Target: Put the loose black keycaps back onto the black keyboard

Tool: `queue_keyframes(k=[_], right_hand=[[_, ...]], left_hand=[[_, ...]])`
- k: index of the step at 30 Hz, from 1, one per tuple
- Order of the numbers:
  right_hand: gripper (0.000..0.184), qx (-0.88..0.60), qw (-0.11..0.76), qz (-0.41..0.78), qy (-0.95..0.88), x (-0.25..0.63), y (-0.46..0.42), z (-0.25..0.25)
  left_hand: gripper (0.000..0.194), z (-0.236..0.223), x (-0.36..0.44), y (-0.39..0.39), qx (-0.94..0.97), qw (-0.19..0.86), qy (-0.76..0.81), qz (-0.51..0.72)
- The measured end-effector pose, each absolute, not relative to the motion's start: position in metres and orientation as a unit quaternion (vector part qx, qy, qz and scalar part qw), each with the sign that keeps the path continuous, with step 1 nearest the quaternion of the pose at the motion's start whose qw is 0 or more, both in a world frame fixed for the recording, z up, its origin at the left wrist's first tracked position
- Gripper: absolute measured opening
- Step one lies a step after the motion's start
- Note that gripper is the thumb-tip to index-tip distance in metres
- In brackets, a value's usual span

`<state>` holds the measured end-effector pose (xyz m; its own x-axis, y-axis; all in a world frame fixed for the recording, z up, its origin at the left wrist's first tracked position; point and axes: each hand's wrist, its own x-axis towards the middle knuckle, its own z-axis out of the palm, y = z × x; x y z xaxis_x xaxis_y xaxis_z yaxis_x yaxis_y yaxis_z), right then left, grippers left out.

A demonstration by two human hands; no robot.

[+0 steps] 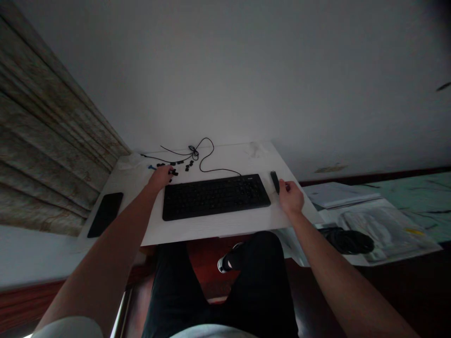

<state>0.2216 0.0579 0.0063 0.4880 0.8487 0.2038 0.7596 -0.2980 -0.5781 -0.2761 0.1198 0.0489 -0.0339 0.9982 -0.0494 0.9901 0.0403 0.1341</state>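
A black keyboard [214, 197] lies on the white table in front of me. Beyond its left end, my left hand [162, 176] reaches down with its fingers closed on a small black keycap [174, 172]. Several similar black keycaps [180, 162] are scattered around and behind that hand. Next to them is a small blue-tipped item [151, 167], partly hidden. To the right of the keyboard, my right hand [291, 195] grips a dark, slim, bar-shaped object [275, 182], its exact kind unclear in the dim light.
A thin black cable [213, 150], coiled in part, runs from the keyboard towards the wall. A dark phone-like slab [105, 214] lies at the table's left edge. On the right, papers [338, 195] and a black bundle [347, 240] sit beside the table [197, 230]. Curtains hang at left.
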Motion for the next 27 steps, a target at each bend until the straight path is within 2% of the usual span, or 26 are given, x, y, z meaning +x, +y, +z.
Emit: queue_keyframes(k=[10,17,24,27], right_hand=[[0.051,-0.806,0.313,0.079,-0.497,0.22,0.057,0.009],[0.053,-0.811,0.309,0.076,-0.491,0.219,0.057,0.009],[0.052,-0.812,0.305,0.074,-0.492,0.22,0.058,0.007],[0.052,-0.812,0.307,0.072,-0.491,0.22,0.059,0.007]], left_hand=[[0.036,0.053,-0.273,0.106,0.725,-0.009,0.688,-0.037],[0.036,0.054,-0.284,0.103,0.712,0.018,0.701,-0.039],[0.034,0.053,-0.284,0.096,0.722,-0.015,0.691,-0.008],[0.034,0.056,-0.28,0.094,0.718,-0.012,0.694,0.063]])
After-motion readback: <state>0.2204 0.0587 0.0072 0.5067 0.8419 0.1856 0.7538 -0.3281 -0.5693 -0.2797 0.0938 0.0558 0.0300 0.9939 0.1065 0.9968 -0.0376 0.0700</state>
